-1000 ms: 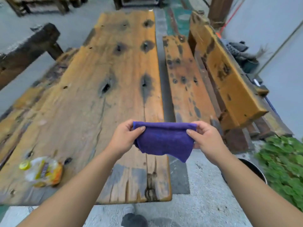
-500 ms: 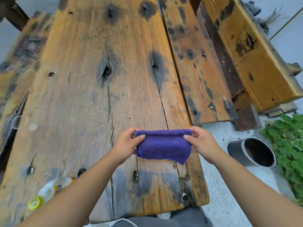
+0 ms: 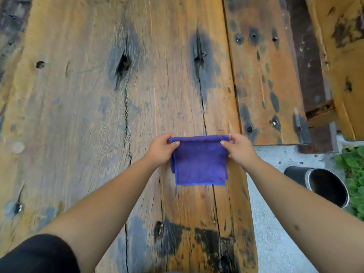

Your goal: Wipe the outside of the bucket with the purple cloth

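The purple cloth (image 3: 200, 162) hangs folded over the near right part of the wooden table (image 3: 88, 115). My left hand (image 3: 161, 149) pinches its top left corner and my right hand (image 3: 239, 147) pinches its top right corner, with the top edge stretched level between them. The bucket (image 3: 323, 186), dark with a grey rim, lies tilted on the concrete floor to the right of the table, its open mouth facing me. It is well apart from both hands.
A wooden bench (image 3: 264, 75) runs along the table's right side, with a slanted backrest plank (image 3: 344, 56) beyond it. Green plants (image 3: 352, 170) grow beside the bucket. Grey concrete floor (image 3: 275, 233) lies between table and bucket.
The camera has tilted down and moved closer over the table. The cloth now hangs longer and flatter from both hands. The plastic bottle at lower left has left the view.
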A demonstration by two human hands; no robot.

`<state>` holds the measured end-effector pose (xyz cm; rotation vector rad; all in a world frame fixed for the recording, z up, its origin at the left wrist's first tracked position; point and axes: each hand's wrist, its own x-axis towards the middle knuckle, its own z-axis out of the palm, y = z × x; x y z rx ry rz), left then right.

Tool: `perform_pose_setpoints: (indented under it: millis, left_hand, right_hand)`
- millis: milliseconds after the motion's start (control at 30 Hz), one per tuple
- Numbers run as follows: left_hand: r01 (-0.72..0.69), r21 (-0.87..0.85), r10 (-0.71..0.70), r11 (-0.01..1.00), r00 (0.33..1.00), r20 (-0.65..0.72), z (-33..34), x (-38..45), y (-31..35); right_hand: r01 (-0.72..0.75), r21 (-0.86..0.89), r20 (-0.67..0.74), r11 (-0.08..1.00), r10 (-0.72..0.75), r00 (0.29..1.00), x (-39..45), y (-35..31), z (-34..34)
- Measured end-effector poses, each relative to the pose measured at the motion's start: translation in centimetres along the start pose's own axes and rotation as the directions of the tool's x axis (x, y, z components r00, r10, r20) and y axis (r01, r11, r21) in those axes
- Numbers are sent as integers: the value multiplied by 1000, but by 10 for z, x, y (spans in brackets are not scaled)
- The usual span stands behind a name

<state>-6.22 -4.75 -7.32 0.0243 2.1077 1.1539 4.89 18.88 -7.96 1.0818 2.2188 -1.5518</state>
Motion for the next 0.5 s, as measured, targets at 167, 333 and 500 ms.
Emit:
perform_pose_setpoints:
  millis: [167,333,500]
  left_hand:
    - [-29,302,62,953,993,-99,-5,48,7]
    - [-57,431,124,901,984,-130,-8,40,12]
    - [-61,762,200,645,975,-92,-5,6,24]
  right_hand:
    - [11,-173,-106,985,-29,994,51,-10,-2]
    - [55,-335,-121,941,-100,988,46,-7,-2]
    - [153,-566,-67,810,-231,971,16,-9,-4]
